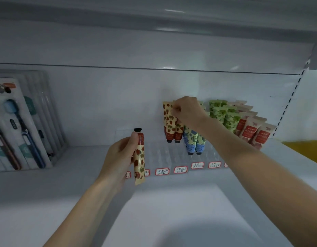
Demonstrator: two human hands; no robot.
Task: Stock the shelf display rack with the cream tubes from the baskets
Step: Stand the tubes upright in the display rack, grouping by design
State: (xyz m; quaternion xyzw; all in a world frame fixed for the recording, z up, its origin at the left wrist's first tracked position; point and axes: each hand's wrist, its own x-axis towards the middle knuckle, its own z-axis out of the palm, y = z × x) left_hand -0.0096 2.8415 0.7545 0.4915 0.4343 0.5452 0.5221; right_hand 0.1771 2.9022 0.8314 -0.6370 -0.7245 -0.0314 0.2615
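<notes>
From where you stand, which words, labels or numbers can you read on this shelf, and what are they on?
"H": first letter on the clear plastic toothbrush pack; the rest is blurred.
Red-bordered white paper labels: handwritten characters, too blurred to read.
Red-and-white cream tubes at the right: white print, too small to read.
Strawberry-patterned cream tube held in the left hand: no readable text.
</notes>
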